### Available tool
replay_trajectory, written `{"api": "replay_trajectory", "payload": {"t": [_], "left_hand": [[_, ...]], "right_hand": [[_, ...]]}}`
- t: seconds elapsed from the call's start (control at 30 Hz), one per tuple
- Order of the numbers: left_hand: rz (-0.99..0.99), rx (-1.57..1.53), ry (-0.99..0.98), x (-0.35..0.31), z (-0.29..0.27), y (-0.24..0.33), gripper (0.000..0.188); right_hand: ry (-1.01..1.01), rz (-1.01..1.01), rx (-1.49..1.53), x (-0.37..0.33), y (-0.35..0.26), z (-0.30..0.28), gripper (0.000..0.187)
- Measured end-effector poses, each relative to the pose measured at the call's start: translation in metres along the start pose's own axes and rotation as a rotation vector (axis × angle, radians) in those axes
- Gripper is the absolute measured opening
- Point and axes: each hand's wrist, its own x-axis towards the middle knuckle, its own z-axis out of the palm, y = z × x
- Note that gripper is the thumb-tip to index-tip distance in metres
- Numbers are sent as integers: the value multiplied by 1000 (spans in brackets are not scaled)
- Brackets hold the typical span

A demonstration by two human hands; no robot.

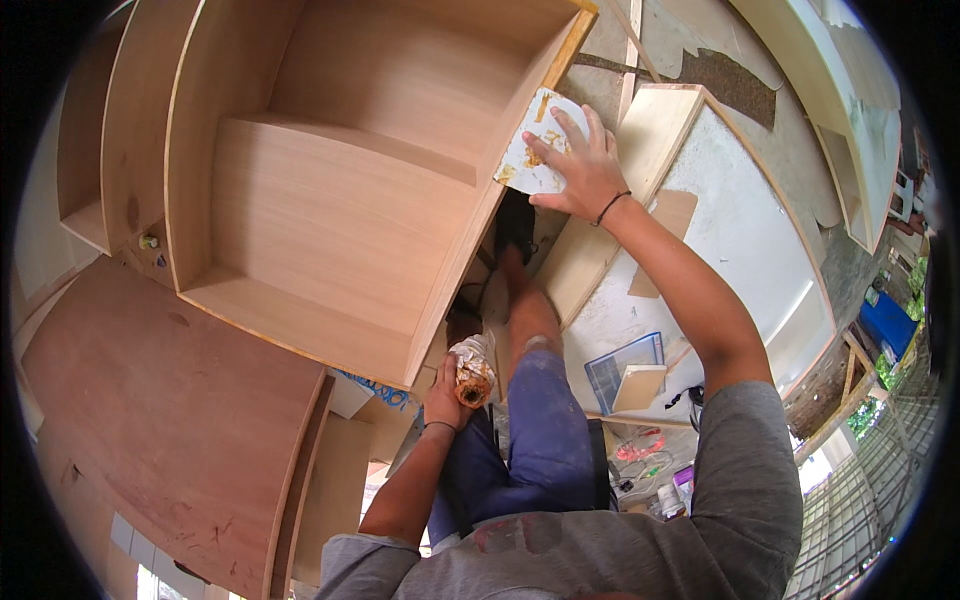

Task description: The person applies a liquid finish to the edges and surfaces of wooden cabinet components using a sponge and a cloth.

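A wooden cabinet carcass (330, 220) with a shelf-like inner step stands before me, its open side up, its edges yellowish-brown. My right hand (585, 165) has its fingers spread over a flat white square sheet (515, 165) smeared with brown paste, holding it against the cabinet's right edge. Lower down, my left hand (443, 400) is wrapped round a crumpled white wrapper (474, 355) with orange-brown paste at its near end. It sits just off the cabinet's lower corner, by my knee. Part of the left fingers are hidden behind the wrapper.
Right of my legs lies a large white panel with a wooden frame (685, 100), bearing a blue-edged clear case (605, 385) and a small board. A reddish-brown panel (160, 410) is at the left. Cables and a white bottle (670, 498) lie near my right side.
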Motion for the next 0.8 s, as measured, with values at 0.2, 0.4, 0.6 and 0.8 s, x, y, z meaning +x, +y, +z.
{"api": "replay_trajectory", "payload": {"t": [0.2, 0.4, 0.6, 0.8], "left_hand": [[-39, 41, -71, 1, -4, 1, 99], [-20, 67, -28, 3, -2, 3, 99], [-28, 76, -34, 1, -4, 3, 98], [-38, 56, -36, 0, -4, 3, 99]], "right_hand": [[-221, 90, -125, 2, -15, -39, 84], [-228, 108, -153, 12, -24, -56, 79], [-279, 110, -202, 19, -22, -49, 79], [-260, 114, -207, 18, -19, -52, 82]]}}
